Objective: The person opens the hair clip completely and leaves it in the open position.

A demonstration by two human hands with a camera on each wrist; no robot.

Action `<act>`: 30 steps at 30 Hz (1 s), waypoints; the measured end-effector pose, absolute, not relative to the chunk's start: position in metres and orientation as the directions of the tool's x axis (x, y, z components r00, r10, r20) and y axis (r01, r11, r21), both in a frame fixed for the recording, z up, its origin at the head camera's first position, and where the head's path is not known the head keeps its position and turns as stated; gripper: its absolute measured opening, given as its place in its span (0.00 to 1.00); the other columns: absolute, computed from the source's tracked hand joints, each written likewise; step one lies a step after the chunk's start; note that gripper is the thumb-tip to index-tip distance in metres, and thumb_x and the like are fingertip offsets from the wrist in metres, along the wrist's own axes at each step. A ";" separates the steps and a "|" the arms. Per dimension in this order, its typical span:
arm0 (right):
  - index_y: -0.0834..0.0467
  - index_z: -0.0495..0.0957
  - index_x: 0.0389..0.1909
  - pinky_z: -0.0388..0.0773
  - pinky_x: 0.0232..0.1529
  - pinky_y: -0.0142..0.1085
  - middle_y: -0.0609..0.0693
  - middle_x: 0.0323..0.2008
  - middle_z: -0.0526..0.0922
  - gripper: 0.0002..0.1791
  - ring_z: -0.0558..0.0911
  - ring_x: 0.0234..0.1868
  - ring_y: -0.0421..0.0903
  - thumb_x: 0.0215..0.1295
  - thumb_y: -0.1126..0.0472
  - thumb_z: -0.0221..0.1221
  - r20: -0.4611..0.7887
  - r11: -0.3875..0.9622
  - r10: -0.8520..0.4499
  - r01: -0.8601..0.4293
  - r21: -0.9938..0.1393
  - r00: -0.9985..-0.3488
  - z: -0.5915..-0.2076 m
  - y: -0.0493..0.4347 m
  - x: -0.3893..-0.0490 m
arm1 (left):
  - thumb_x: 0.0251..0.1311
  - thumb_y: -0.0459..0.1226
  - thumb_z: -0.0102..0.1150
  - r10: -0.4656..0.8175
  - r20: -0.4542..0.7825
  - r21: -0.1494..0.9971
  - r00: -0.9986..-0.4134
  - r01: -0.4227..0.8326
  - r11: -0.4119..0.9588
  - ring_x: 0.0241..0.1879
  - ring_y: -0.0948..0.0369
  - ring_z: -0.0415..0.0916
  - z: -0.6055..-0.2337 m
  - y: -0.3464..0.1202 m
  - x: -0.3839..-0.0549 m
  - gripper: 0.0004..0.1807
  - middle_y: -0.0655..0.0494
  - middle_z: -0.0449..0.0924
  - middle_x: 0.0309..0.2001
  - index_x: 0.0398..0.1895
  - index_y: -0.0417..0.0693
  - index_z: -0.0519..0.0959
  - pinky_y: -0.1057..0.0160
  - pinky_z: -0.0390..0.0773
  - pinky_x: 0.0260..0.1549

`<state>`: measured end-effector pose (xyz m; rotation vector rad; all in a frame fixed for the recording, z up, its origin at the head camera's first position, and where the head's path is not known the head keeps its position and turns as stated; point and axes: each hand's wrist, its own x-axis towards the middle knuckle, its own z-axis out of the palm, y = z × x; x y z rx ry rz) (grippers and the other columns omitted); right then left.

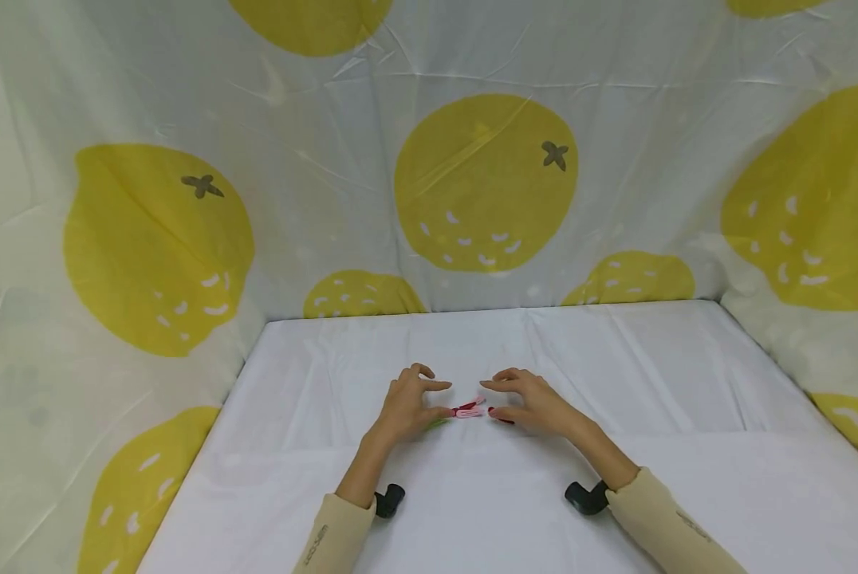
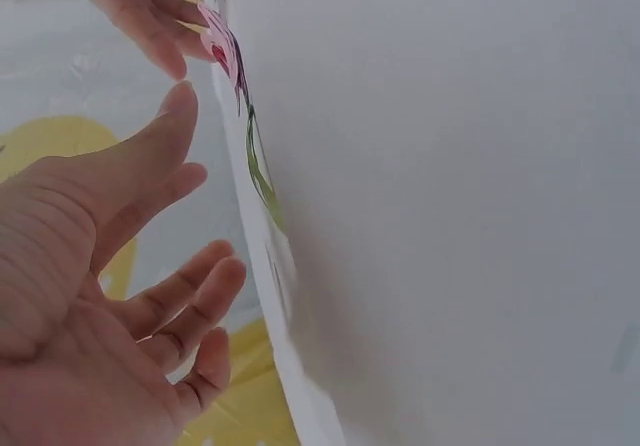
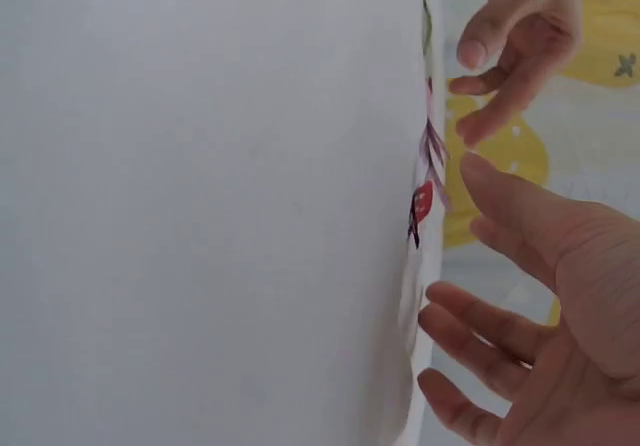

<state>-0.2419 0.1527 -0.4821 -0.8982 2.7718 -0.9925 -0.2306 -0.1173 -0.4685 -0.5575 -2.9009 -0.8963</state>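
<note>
A small pink and red bundle [image 1: 468, 412], like folded cord or strips, lies on the white-covered table between the two hands. My left hand [image 1: 406, 405] is at its left, thumb and fingers spread and only loosely bent, with nothing held. By the left thumb is a thin green strand [image 2: 262, 186], which trails from the pink part [image 2: 222, 46] in the left wrist view. To the right, my right hand [image 1: 533, 402] hovers with parted, relaxed fingers around empty air. Close to its thumb lies a small red piece with pale marks [image 3: 423, 200], partly covered by the thumb in the head view.
White cloth covers the table [image 1: 486, 510]. Hanging sheets [image 1: 343, 191] printed with big yellow fruit enclose it at the back and both sides. Black curved wrist devices [image 1: 390, 501] stick out inward from the beige sleeves [image 1: 336, 534].
</note>
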 end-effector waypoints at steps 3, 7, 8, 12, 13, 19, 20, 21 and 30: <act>0.55 0.82 0.63 0.71 0.61 0.59 0.56 0.58 0.81 0.25 0.77 0.60 0.58 0.66 0.55 0.69 0.155 0.603 -0.560 -0.529 -0.597 -0.814 -0.482 0.148 -0.243 | 0.51 0.40 0.81 0.317 0.129 0.572 -0.940 0.331 0.751 0.48 0.53 0.72 -0.470 -0.114 -0.233 0.21 0.50 0.76 0.48 0.50 0.51 0.90 0.55 0.71 0.47; 0.55 0.86 0.57 0.75 0.52 0.45 0.55 0.52 0.82 0.21 0.79 0.53 0.54 0.63 0.58 0.72 0.175 0.585 -0.552 -0.528 -0.615 -0.815 -0.482 0.144 -0.245 | 0.48 0.36 0.83 0.318 0.097 0.608 -0.943 0.310 0.731 0.40 0.58 0.70 -0.470 -0.109 -0.237 0.18 0.52 0.76 0.43 0.45 0.51 0.92 0.61 0.70 0.39; 0.55 0.87 0.55 0.75 0.49 0.41 0.55 0.50 0.82 0.20 0.79 0.51 0.52 0.62 0.59 0.72 0.182 0.576 -0.549 -0.527 -0.625 -0.816 -0.483 0.143 -0.245 | 0.47 0.36 0.83 0.319 0.093 0.614 -0.943 0.306 0.728 0.39 0.59 0.70 -0.470 -0.107 -0.237 0.18 0.52 0.76 0.42 0.44 0.51 0.92 0.62 0.70 0.38; 0.56 0.90 0.48 0.71 0.37 0.31 0.53 0.42 0.83 0.15 0.76 0.39 0.45 0.59 0.61 0.74 0.210 0.544 -0.532 -0.521 -0.658 -0.820 -0.485 0.140 -0.246 | 0.45 0.35 0.84 0.328 0.091 0.616 -0.940 0.312 0.724 0.36 0.60 0.69 -0.471 -0.104 -0.237 0.15 0.53 0.76 0.39 0.39 0.51 0.93 0.65 0.70 0.36; 0.56 0.91 0.47 0.70 0.35 0.30 0.53 0.40 0.83 0.14 0.75 0.35 0.43 0.58 0.62 0.75 0.212 0.534 -0.526 -0.514 -0.671 -0.823 -0.486 0.139 -0.246 | 0.45 0.35 0.84 0.332 0.094 0.612 -0.939 0.318 0.724 0.36 0.61 0.69 -0.471 -0.104 -0.237 0.14 0.54 0.76 0.38 0.38 0.51 0.93 0.65 0.70 0.36; 0.55 0.92 0.41 0.65 0.26 0.27 0.45 0.28 0.81 0.12 0.69 0.25 0.34 0.55 0.61 0.77 0.175 0.531 -0.468 -0.434 -0.728 -0.866 -0.491 0.133 -0.245 | 0.44 0.34 0.84 0.352 0.105 0.617 -0.930 0.338 0.710 0.37 0.59 0.71 -0.473 -0.102 -0.238 0.10 0.54 0.77 0.36 0.32 0.49 0.93 0.66 0.69 0.36; 0.56 0.93 0.40 0.65 0.26 0.27 0.45 0.27 0.80 0.11 0.68 0.24 0.34 0.55 0.60 0.77 0.173 0.534 -0.460 -0.427 -0.730 -0.871 -0.492 0.133 -0.245 | 0.44 0.33 0.83 0.353 0.101 0.624 -0.930 0.336 0.706 0.36 0.59 0.71 -0.473 -0.102 -0.239 0.10 0.54 0.77 0.35 0.32 0.49 0.93 0.66 0.68 0.35; 0.56 0.93 0.39 0.64 0.25 0.27 0.44 0.25 0.80 0.11 0.68 0.24 0.33 0.54 0.60 0.77 0.172 0.534 -0.455 -0.422 -0.733 -0.874 -0.492 0.132 -0.245 | 0.44 0.33 0.83 0.353 0.098 0.629 -0.930 0.333 0.702 0.36 0.60 0.71 -0.474 -0.101 -0.239 0.09 0.54 0.78 0.35 0.32 0.48 0.93 0.66 0.68 0.34; 0.57 0.93 0.34 0.63 0.24 0.26 0.43 0.22 0.80 0.05 0.66 0.22 0.32 0.56 0.63 0.75 0.212 0.509 -0.453 -0.446 -0.736 -0.866 -0.496 0.131 -0.245 | 0.44 0.30 0.82 0.354 0.107 0.670 -0.929 0.330 0.665 0.30 0.63 0.69 -0.473 -0.100 -0.240 0.08 0.52 0.79 0.33 0.29 0.45 0.92 0.68 0.68 0.30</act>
